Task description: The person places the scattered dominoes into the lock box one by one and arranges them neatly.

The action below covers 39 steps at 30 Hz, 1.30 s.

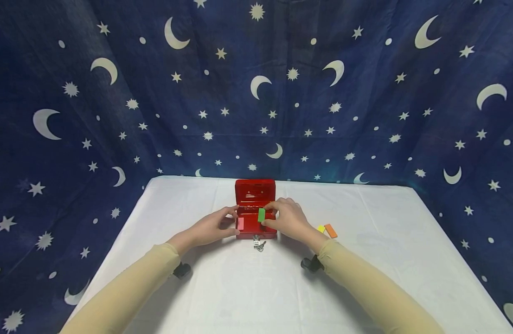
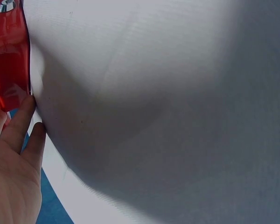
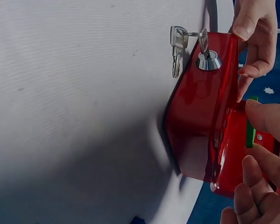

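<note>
A dark blue curtain (image 1: 290, 28) printed with moons and stars hangs behind a table covered in a white cloth (image 1: 223, 287). On it, near the far edge, sits a red metal box (image 3: 191, 112), its lid (image 1: 255, 190) raised. The right hand (image 1: 290, 218) pinches a green block (image 1: 261, 215) between thumb and fingertips above the box's inside. The left hand (image 1: 212, 226) is loosely spread at the box's left end, thumb touching the front corner, not wrapped round it. A pink block (image 1: 240, 223) lies inside on the left; a yellow block (image 1: 321, 228) and an orange block (image 1: 330, 231) lie on the cloth beyond the right wrist. The narrow pinch could let the green block slip. A knock from either hand might slide the box or drop the lid onto the fingers; the dangling keys (image 3: 178, 39) could snag.
</note>
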### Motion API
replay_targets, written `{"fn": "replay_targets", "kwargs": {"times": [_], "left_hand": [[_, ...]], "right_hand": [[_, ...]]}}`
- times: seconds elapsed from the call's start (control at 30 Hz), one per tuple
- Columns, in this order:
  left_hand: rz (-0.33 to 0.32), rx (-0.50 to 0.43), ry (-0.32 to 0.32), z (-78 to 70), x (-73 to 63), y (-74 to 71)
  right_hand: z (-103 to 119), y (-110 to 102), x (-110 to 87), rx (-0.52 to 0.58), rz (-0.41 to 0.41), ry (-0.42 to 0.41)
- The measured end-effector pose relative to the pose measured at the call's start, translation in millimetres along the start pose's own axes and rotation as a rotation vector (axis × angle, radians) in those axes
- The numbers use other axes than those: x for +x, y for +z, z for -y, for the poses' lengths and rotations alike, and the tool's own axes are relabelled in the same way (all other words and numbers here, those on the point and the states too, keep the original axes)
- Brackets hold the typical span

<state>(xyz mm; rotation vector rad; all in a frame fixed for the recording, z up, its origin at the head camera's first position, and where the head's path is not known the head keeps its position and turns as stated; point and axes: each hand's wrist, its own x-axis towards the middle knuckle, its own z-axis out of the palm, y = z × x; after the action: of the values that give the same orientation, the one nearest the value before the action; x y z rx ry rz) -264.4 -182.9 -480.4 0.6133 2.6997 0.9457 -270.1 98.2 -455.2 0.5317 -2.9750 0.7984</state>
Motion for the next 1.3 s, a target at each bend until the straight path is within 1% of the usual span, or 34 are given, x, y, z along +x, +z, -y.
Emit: {"fn": "replay_targets", "kwargs": {"times": [0.23,0.5,0.87,1.17,1.3], "left_hand": [[0.005,-0.019,-0.007,0.5,0.6,0.2],[0.002,-0.022,-0.004,1.7,0.0,0.6],[0.006,-0.020,-0.002,1.1,-1.0,0.1],[0.001,-0.027,-0.020,0.8,-1.1,0.4],[0.003,-0.027,-0.018,0.9,-0.6,0.2]], "right_hand": [[6.1,7.7,7.3,0.003,0.021,-0.003],[15.0,14.6,13.0,-0.050,0.051,-0.037],[21.1,20.0,17.1,-0.087,0.076,-0.058],[22.0,25.9,21.0,-0.113,0.088,-0.078],[22.1,27.4,21.8,-0.138,0.099,-0.086]]}}
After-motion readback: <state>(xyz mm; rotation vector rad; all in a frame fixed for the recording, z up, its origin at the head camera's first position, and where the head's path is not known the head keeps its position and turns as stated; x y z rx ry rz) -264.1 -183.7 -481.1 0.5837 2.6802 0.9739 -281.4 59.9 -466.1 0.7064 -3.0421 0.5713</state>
